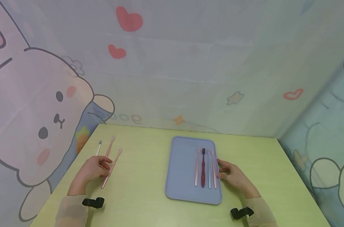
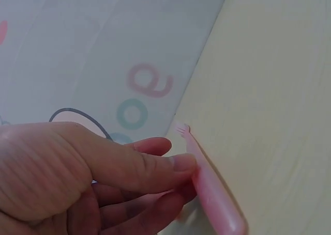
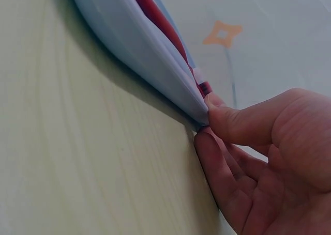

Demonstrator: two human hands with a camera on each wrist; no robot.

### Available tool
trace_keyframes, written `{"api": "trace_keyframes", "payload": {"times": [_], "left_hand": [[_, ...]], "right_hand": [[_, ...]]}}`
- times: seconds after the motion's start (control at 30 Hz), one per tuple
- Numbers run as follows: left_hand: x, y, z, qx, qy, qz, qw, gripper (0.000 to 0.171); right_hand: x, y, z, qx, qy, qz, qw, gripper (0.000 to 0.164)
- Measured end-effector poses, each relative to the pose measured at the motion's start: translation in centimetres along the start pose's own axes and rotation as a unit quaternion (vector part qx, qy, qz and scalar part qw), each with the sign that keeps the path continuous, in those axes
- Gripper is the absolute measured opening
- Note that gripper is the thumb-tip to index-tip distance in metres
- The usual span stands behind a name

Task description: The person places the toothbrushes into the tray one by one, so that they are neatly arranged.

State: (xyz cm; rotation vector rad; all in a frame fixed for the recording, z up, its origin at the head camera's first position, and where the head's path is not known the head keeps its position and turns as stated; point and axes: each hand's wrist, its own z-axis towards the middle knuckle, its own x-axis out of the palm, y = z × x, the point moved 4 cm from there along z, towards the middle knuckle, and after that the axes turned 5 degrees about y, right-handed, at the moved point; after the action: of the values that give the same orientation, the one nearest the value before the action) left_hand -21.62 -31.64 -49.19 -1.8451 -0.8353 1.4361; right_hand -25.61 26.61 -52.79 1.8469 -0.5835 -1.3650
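Note:
My left hand [image 1: 93, 168] is at a pink toothbrush [image 1: 112, 168] on the left of the table. In the left wrist view, the thumb and fingertips close on the side of its handle [image 2: 217, 199]. Another pink toothbrush [image 1: 109, 146] and a white one with a dark head [image 1: 99, 147] lie just beyond this hand, partly hidden by it. With thumb and fingers, my right hand [image 1: 235, 176] pinches the right rim of a blue tray [image 1: 181, 170]. Several toothbrushes lie side by side in the tray's right half, among them a dark red one [image 1: 203, 170].
The pale yellow-green table [image 1: 140, 176] runs back to a hanging cloth [image 1: 189, 63] printed with hearts and a rabbit. A stretch of bare tabletop separates the left-hand toothbrushes from the tray. Each wrist wears a small black camera [image 1: 93, 202].

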Motion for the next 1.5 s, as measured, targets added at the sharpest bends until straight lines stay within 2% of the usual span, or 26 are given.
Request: {"api": "trace_keyframes", "payload": {"times": [0.5, 0.7, 1.5], "left_hand": [[0.8, -0.3, 0.0, -0.003, -0.008, 0.037, 0.9993, 0.036], [1.1, 0.3, 0.3, -0.009, -0.005, 0.046, 0.9989, 0.034], [1.4, 0.2, 0.5, -0.028, 0.001, 0.038, 0.9989, 0.033]], "right_hand": [[0.1, -0.1, 0.1, -0.001, 0.003, 0.001, 1.000, 0.068], [0.0, -0.2, 0.1, -0.003, 0.004, 0.001, 1.000, 0.068], [0.1, -0.2, 0.2, -0.004, 0.003, 0.000, 1.000, 0.069]]}}
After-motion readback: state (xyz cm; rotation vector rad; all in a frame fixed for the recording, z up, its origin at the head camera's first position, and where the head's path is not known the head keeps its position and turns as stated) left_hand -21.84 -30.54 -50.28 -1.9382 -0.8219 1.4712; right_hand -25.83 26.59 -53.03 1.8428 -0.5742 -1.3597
